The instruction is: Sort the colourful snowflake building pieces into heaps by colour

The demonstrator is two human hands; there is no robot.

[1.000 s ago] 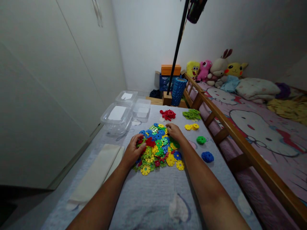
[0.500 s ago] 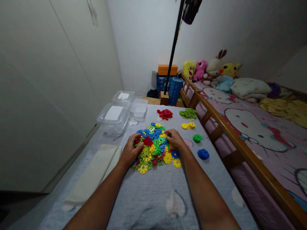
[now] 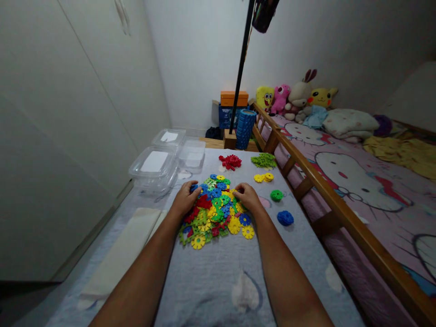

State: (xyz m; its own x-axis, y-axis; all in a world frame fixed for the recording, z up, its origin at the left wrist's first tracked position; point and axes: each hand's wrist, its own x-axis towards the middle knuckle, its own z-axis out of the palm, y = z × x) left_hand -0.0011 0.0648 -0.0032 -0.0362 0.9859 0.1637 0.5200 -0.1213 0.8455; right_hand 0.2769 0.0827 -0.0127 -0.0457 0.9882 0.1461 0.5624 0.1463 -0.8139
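Observation:
A mixed heap of plastic snowflake pieces (image 3: 214, 211) in red, blue, green and yellow lies on a grey quilt (image 3: 218, 281). My left hand (image 3: 185, 200) rests on the heap's upper left, fingers curled over a blue piece. My right hand (image 3: 248, 197) sits at the heap's right edge, fingers bent down into the pieces. Beyond the heap lie sorted small piles: red (image 3: 230, 161), light green (image 3: 263, 160), yellow (image 3: 263, 177), dark green (image 3: 276, 195) and blue (image 3: 285, 218).
Clear plastic boxes (image 3: 155, 168) stand at the far left of the quilt, a folded white cloth (image 3: 126, 245) lies left. A wooden bed rail (image 3: 327, 200) runs along the right, with soft toys (image 3: 296, 97) on the bed. A black pole (image 3: 240, 68) rises behind.
My left hand has slid from the heap's left side up to its upper left corner. My right hand has shifted slightly toward me along the right edge. The view drifted a little.

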